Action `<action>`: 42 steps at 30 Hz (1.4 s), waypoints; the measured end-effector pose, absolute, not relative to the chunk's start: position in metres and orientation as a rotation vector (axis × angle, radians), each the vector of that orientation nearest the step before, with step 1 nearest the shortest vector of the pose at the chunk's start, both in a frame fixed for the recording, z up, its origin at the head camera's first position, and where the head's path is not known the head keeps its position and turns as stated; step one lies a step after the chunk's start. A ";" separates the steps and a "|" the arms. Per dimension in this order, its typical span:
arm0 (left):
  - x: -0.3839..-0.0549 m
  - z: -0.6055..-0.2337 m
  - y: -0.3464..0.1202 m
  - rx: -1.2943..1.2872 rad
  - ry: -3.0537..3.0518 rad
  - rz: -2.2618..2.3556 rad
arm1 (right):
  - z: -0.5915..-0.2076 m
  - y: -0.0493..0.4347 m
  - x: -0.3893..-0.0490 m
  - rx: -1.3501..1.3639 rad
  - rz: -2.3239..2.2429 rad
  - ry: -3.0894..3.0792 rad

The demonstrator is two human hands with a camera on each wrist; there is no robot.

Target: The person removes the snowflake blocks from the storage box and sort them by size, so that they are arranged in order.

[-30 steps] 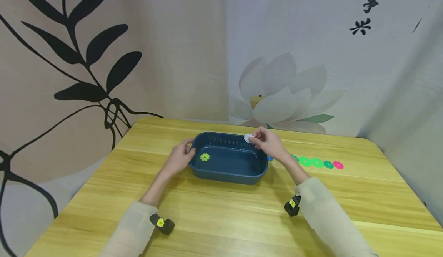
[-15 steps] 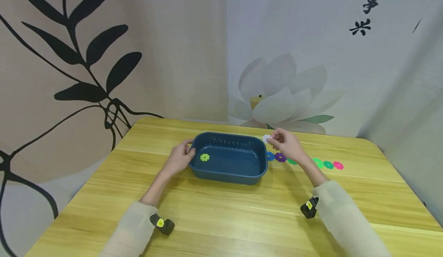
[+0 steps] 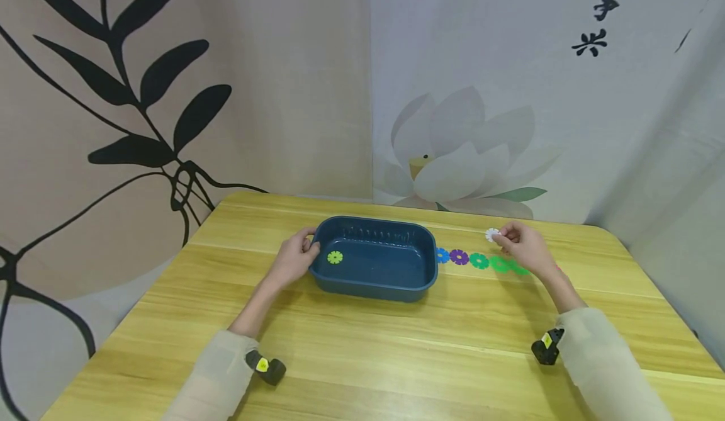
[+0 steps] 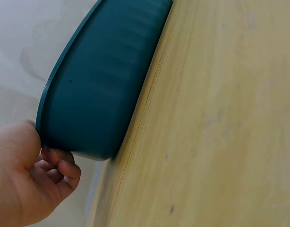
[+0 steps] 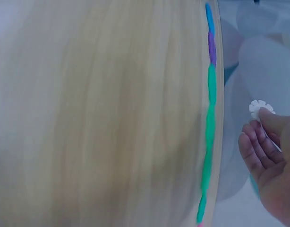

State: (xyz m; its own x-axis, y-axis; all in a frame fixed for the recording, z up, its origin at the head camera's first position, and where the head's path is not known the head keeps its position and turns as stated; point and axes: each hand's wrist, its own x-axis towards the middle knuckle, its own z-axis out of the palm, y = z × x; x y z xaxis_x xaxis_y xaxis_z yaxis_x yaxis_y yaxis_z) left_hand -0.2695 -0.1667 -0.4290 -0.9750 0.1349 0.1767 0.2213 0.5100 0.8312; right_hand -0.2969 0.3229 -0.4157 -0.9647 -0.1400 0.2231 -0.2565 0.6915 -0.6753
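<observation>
My left hand (image 3: pixel 296 257) grips the left end of a dark blue plastic basin (image 3: pixel 374 292), thumb over its rim; the left wrist view shows the fingers curled under that rim (image 4: pixel 53 82). Inside the basin, toward the left, lies one yellow-green notched flower disc (image 3: pixel 335 257). Between thumb and forefinger my right hand (image 3: pixel 527 245) pinches a white notched flower disc (image 3: pixel 491 235), held in the air above the table. Below it runs a row of such discs: blue (image 3: pixel 442 255), purple (image 3: pixel 459 257), green (image 3: pixel 479 260) and more green ones, partly behind the hand.
The wooden table (image 3: pixel 362 358) extends on all sides of the basin. Behind its far edge hangs a curtain (image 3: pixel 306 94) printed with leaves and a lotus. A black wrist camera (image 3: pixel 547 347) sits at the right sleeve.
My right hand has carried the white disc rightward, from over the basin's right rim to above the row, uncovering the blue and purple discs. The left hand and basin have stayed put.
</observation>
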 end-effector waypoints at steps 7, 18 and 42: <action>-0.270 -0.430 -0.167 -0.322 -2.651 -1.452 | -0.423 0.363 -0.285 0.193 1.096 -2.774; -0.269 -0.429 -0.165 -0.292 -2.653 -1.464 | -0.433 0.403 -0.272 -0.047 1.064 -2.755; -0.270 -0.431 -0.165 -0.290 -2.652 -1.465 | -0.433 0.452 -0.254 -0.278 1.019 -2.879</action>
State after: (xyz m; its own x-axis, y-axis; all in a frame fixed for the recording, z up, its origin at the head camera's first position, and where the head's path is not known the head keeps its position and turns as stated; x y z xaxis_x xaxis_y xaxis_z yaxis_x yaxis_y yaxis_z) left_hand -0.2700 -0.1653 -0.4307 -0.9771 0.1185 0.1766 0.2126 0.5199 0.8274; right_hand -0.2537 0.4519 -0.4325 -0.9808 0.1946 0.0103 0.1448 0.7630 -0.6300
